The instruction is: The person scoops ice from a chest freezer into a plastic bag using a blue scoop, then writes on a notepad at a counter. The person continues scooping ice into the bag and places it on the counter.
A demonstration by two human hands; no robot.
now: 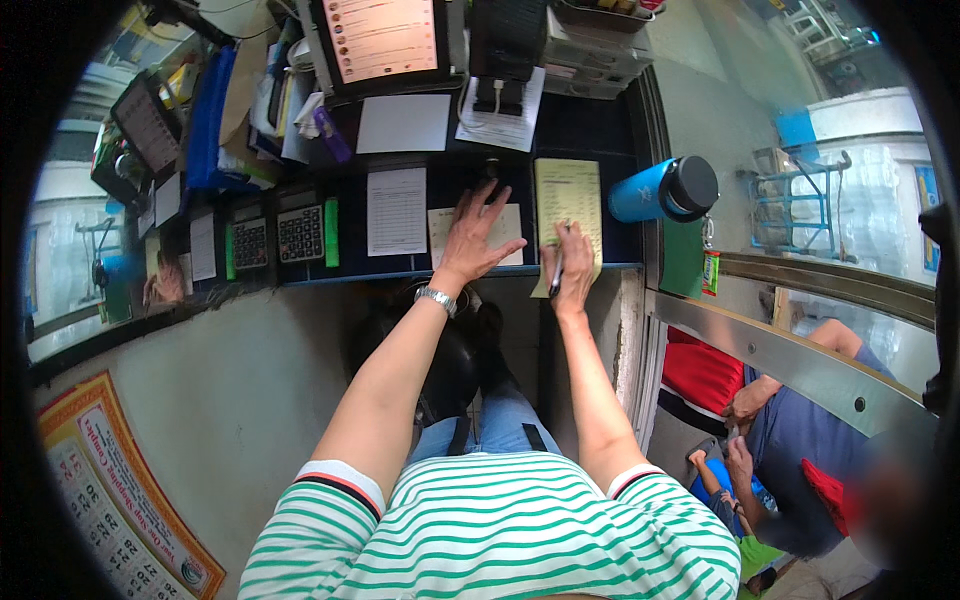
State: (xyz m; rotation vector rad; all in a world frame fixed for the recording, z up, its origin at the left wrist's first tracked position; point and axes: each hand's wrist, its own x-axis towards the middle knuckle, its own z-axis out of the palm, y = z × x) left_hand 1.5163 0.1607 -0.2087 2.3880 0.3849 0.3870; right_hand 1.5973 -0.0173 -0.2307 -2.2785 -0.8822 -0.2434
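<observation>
My left hand lies with its fingers spread over a small cream sheet on the dark desk. The sheet is partly hidden under it. My right hand is closed around a pen and rests on the lower part of a long yellow notepad. Rows of handwriting cover the pad's upper part. To the left of my left hand lies a white printed form with ruled lines.
A blue bottle with a black lid stands right of the notepad. Leftward are a calculator and blue folders. A tablet-like screen stands at the back. Beyond the glass at right, another person is seen.
</observation>
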